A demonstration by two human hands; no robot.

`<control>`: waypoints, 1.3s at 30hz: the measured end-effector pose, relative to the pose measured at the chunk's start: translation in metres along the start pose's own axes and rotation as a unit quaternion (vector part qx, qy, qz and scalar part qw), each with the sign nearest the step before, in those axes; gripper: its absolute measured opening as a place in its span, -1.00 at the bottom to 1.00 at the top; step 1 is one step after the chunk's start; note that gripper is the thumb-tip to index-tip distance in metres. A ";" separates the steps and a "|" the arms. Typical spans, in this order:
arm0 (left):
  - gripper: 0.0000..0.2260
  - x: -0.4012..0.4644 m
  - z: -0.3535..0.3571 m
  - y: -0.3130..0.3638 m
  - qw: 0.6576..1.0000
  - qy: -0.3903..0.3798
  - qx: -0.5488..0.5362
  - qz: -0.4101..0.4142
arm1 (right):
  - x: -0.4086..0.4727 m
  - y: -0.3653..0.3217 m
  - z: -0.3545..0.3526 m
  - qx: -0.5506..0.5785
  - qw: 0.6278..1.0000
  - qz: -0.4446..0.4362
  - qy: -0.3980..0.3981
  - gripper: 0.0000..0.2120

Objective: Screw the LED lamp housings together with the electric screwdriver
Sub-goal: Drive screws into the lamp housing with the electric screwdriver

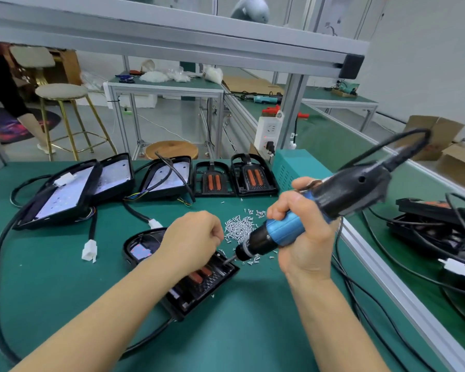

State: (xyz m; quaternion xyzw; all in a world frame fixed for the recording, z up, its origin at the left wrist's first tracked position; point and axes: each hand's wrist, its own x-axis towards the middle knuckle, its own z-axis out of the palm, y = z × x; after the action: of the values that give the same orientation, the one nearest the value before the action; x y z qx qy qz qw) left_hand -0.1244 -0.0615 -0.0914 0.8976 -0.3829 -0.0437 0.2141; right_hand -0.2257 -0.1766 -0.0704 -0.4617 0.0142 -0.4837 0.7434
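Observation:
A black LED lamp housing [199, 288] with two orange strips lies on the green mat in front of me. My left hand [193, 237] rests on its upper part with the fingers curled; whether it pinches a screw is hidden. My right hand [304, 237] grips the blue and black electric screwdriver [282, 232], tilted down to the left. Its bit tip [230, 260] touches the housing's far right corner. A pile of small silver screws [239, 226] lies just behind the tip.
Open lamp halves with white LED boards [73, 191] and two black backs with orange strips [234, 178] line the far edge. Black cables and white connectors [89, 251] trail at left. More housings [435, 224] sit past the aluminium rail at right. A green box [293, 167] stands behind.

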 end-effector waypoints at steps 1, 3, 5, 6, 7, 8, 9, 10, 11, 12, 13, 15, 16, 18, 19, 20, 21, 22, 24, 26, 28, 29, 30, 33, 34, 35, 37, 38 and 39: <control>-0.86 0.009 0.001 0.001 1.000 -0.004 0.004 -0.004 | 0.002 -0.004 -0.003 0.007 1.000 -0.011 0.018 -0.78; -0.86 0.025 0.005 0.005 0.999 -0.029 0.027 -0.010 | 0.005 -0.012 -0.009 0.012 0.999 -0.026 0.041 -0.81; -0.86 0.038 0.012 0.009 0.996 -0.056 0.063 -0.014 | 0.007 -0.020 -0.014 0.011 0.998 -0.031 0.044 -0.85; -0.86 0.042 0.016 0.010 0.994 -0.063 0.084 -0.017 | 0.007 -0.023 -0.017 0.007 0.999 -0.033 0.043 -0.85; -0.84 0.045 0.019 0.011 0.992 -0.068 0.103 -0.022 | 0.007 -0.025 -0.019 0.001 0.998 -0.035 0.043 -0.85; -0.81 0.047 0.022 0.011 0.989 -0.077 0.119 -0.026 | 0.007 -0.027 -0.022 -0.003 0.998 -0.037 0.043 -0.85; -0.81 0.048 0.024 0.012 0.987 -0.089 0.130 -0.032 | 0.006 -0.028 -0.024 -0.005 0.998 -0.037 0.042 -0.85; -0.86 0.049 0.025 0.012 0.985 -0.099 0.138 -0.037 | 0.006 -0.030 -0.027 -0.005 0.999 -0.036 0.041 -0.85; -0.87 0.050 0.025 0.013 0.984 -0.104 0.137 -0.044 | 0.005 -0.031 -0.029 -0.005 0.999 -0.035 0.039 -0.84; -0.81 0.050 0.025 0.012 0.985 -0.106 0.130 -0.052 | 0.005 -0.031 -0.030 -0.004 0.999 -0.035 0.037 -0.82; -0.77 0.049 0.024 0.012 0.986 -0.105 0.120 -0.057 | 0.005 -0.031 -0.031 -0.005 0.999 -0.036 0.034 -0.81; -0.81 0.048 0.023 0.010 0.987 -0.102 0.108 -0.058 | 0.004 -0.031 -0.031 -0.005 0.999 -0.034 0.027 -0.82; -0.84 0.047 0.022 0.009 0.987 -0.106 0.107 -0.062 | 0.004 -0.030 -0.031 -0.003 0.999 -0.033 0.025 -0.82; -0.86 0.046 0.022 0.008 0.984 -0.117 0.114 -0.074 | 0.003 -0.028 -0.030 -0.001 0.999 -0.032 0.021 -0.84; -0.86 0.046 0.023 0.009 0.982 -0.124 0.117 -0.079 | 0.002 -0.027 -0.029 -0.004 0.999 -0.033 0.019 -0.84; -0.86 0.047 0.023 0.009 0.981 -0.128 0.120 -0.081 | 0.001 -0.027 -0.029 -0.008 0.999 -0.033 0.016 -0.85; -0.85 0.048 0.024 0.010 0.980 -0.131 0.125 -0.081 | 0.001 -0.026 -0.029 -0.012 0.999 -0.032 0.014 -0.85; -0.84 0.049 0.024 0.011 0.979 -0.132 0.132 -0.078 | 0.001 -0.026 -0.028 -0.016 0.999 -0.028 0.013 -0.86; -0.83 0.050 0.026 0.010 0.979 -0.130 0.142 -0.070 | 0.000 -0.027 -0.028 -0.018 1.000 -0.023 0.009 -0.86; -0.84 0.050 0.027 0.009 0.978 -0.135 0.147 -0.055 | 0.000 -0.028 -0.027 -0.017 1.000 -0.023 0.006 -0.85; -0.85 0.048 0.026 0.007 0.982 -0.138 0.127 -0.036 | 0.000 -0.030 -0.026 -0.011 1.000 -0.022 0.009 -0.84; -0.86 0.047 0.025 0.005 0.986 -0.131 0.094 -0.028 | 0.000 -0.031 -0.025 -0.008 1.000 -0.021 0.014 -0.83; -0.88 0.046 0.022 0.003 0.992 -0.119 0.047 -0.021 | 0.001 -0.032 -0.024 -0.007 1.000 -0.021 0.019 -0.82; -0.93 0.035 0.008 -0.002 0.985 -0.082 -0.152 -0.023 | 0.004 -0.037 -0.020 0.011 0.999 -0.015 0.042 -0.77; -0.91 0.028 0.003 -0.004 0.970 -0.079 -0.229 -0.026 | 0.005 -0.038 -0.018 0.026 0.998 -0.009 0.051 -0.77; -0.89 0.020 -0.001 -0.007 0.950 -0.075 -0.302 -0.027 | 0.006 -0.040 -0.017 0.043 0.997 -0.005 0.058 -0.79; -0.88 0.001 -0.008 -0.012 0.907 -0.066 -0.415 -0.031 | 0.008 -0.043 -0.012 0.077 0.995 0.000 0.068 -0.83; -0.89 -0.008 -0.010 -0.014 0.889 -0.063 -0.453 -0.032 | 0.009 -0.044 -0.009 0.089 0.993 0.003 0.071 -0.84; -0.89 -0.018 -0.012 -0.015 0.874 -0.061 -0.482 -0.034 | 0.009 -0.045 -0.006 0.100 0.992 0.005 0.073 -0.86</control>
State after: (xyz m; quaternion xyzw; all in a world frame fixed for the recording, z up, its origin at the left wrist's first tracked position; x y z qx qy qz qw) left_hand -0.1234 -0.0353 -0.0883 0.6915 -0.2958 -0.2843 0.5946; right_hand -0.2557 -0.1922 -0.0381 -0.3488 0.0225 -0.5115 0.7849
